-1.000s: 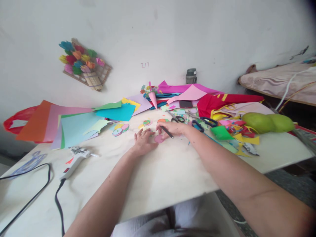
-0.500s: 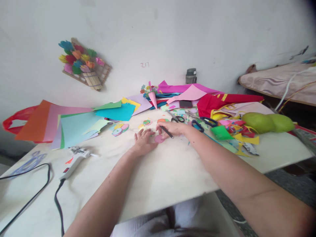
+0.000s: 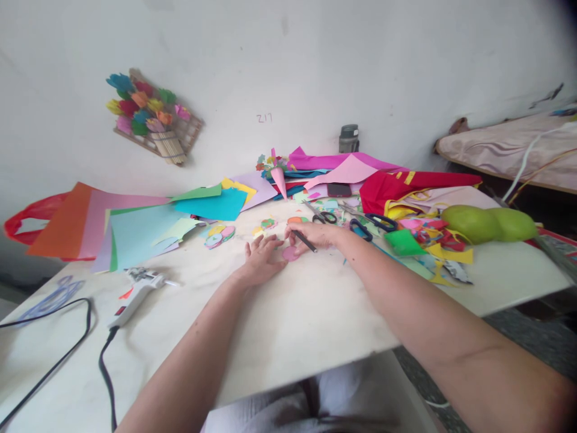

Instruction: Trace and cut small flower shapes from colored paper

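Paper disc, pink, lies on the tabletop between your left hand, fingers spread, and your right hand, fingers closed around a black pen; it should handle light, thin and easily creased, so best held by its rim.

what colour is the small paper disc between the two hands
The paper disc is pink, with a slight mauve tinge; it shows in the head view.

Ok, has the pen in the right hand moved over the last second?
No, not visibly: the dark pen in the right hand keeps its place and slant, just nearer the person than the black-handled scissors.
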Available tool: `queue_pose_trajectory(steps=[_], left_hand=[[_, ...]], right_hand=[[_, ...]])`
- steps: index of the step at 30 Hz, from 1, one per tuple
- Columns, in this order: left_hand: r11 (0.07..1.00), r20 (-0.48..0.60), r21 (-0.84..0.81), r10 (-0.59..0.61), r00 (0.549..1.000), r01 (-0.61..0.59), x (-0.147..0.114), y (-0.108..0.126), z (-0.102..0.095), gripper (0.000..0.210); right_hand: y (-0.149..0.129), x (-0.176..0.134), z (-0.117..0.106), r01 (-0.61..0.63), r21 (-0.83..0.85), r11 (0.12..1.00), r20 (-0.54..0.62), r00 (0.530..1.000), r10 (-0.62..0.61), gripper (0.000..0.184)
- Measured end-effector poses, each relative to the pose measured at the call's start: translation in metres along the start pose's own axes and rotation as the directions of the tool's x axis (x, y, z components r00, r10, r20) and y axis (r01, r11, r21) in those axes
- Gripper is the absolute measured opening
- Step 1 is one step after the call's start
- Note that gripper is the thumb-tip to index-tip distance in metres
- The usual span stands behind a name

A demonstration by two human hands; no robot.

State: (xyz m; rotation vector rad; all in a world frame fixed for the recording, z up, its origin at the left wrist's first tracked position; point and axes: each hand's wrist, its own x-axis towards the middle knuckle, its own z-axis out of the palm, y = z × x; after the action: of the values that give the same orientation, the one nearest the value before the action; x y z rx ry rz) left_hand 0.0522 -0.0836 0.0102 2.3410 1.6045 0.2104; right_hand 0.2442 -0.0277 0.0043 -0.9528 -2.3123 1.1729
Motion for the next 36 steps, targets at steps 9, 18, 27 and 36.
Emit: queue_pose_trajectory(steps=[9, 18, 27, 36], left_hand=[[0.998, 0.054, -0.058, 0.018, 0.998, -0.015, -0.0014, -0.0029, -0.0045, 0.053], [0.999, 0.044, -0.037, -0.012, 0.999, 0.013, -0.0010, -0.0014, -0.0030, 0.053], [0.999, 0.039, -0.047, -0.020, 0.999, 0.022, 0.0019, -0.0023, -0.0011, 0.052], [0.999, 0.028, -0.041, -0.005, 1.000, 0.006, 0.0006, -0.0007, -0.0018, 0.051]], right_hand=[[-0.0018, -0.0010, -0.0006, -0.021, 0.028, 0.999, 0.012, 1.000, 0.021, 0.040], [-0.0053, -0.0019, 0.0004, -0.031, 0.019, 0.999, -0.002, 0.999, 0.032, 0.039], [-0.0055, -0.0014, 0.0005, -0.030, 0.008, 1.000, 0.000, 1.000, 0.030, 0.037], [-0.0017, 0.0012, 0.0001, -0.001, 0.037, 0.999, 0.011, 1.000, 0.001, 0.033]])
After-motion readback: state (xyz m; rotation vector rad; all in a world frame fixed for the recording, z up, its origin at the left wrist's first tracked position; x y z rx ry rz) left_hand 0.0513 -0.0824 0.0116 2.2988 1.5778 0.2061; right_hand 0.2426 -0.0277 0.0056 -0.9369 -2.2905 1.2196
